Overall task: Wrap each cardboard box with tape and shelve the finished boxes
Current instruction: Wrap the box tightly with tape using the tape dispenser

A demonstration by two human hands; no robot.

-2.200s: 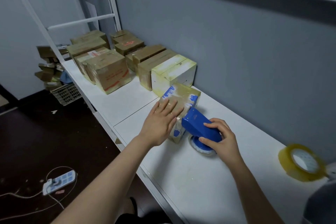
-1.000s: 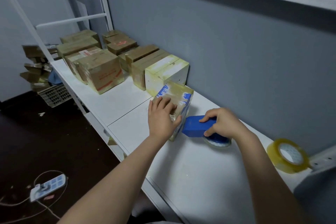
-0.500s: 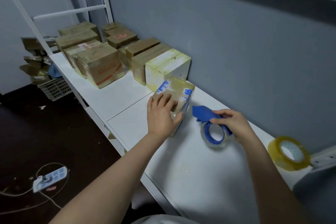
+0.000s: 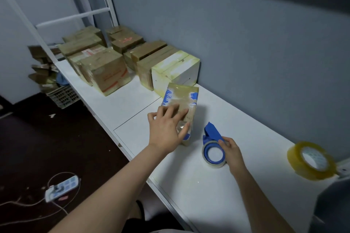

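Observation:
A small tape-wrapped box with blue print [image 4: 181, 98] lies on the white shelf board [image 4: 189, 185]. My left hand [image 4: 166, 128] lies flat on its near end, fingers spread. The blue tape dispenser [image 4: 213, 143] lies on the board just right of the box, its roll facing up. My right hand [image 4: 232, 150] rests against the dispenser's right side, fingertips on the blue frame. Behind the box stand several taped cardboard boxes [image 4: 106, 70] and a white taped box [image 4: 176, 71] in rows toward the far left.
A spare roll of clear yellowish tape [image 4: 311, 160] stands at the right end of the board. A grey wall runs along the back. Below on the dark floor lie a power strip [image 4: 61, 188] with cable, and a plastic crate [image 4: 63, 96] with flattened cardboard above it.
My right hand has pulled the dispenser away from the box and laid it flat on the board. My left hand has stayed on the box, fingers spreading flatter.

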